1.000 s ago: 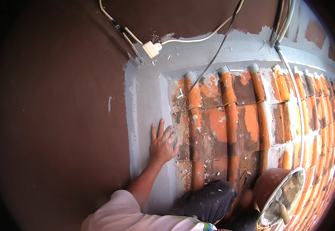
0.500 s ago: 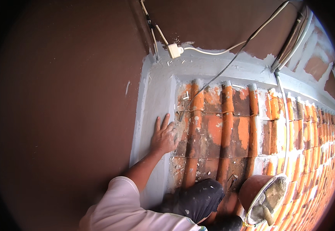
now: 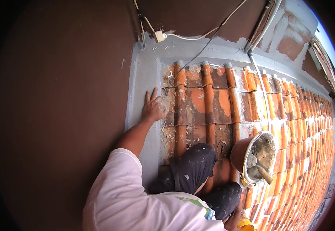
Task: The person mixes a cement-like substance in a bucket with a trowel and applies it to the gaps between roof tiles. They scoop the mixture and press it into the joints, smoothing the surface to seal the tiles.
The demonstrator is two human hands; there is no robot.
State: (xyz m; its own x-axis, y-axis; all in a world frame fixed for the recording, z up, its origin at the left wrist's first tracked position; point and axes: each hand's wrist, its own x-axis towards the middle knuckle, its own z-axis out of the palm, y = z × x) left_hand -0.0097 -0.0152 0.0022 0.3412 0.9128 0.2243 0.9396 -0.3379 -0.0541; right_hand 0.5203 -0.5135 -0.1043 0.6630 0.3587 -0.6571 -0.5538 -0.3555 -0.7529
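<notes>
My left hand (image 3: pixel 154 106) lies palm down on the grey-coated ledge (image 3: pixel 144 82), at its edge with the roof tiles (image 3: pixel 195 101). Two of its fingers stretch forward and apart; the others, dusted grey, bend over the edge. Nothing shows in its grip. At the bottom, a strip of skin that looks like my right arm (image 3: pixel 235 220) shows beside my knee, next to a yellow container (image 3: pixel 246 224); its fingers are hidden. To the right of my knees stands a reddish-brown bucket (image 3: pixel 238 154) of grey mortar (image 3: pixel 265 148), with a wooden-handled tool (image 3: pixel 265 174) in it.
A brown wall (image 3: pixel 59 115) rises close on my left. A white plug connector (image 3: pixel 160 36) and cables cross the far wall. A pale pipe (image 3: pixel 260 73) runs down over the tiles. Loose crumbs (image 3: pixel 168 134) lie along the ledge edge.
The view has shifted, so the ledge, tiles and bucket sit higher and further left. My left hand stays at the same place on the ledge. The yellow container has come into view.
</notes>
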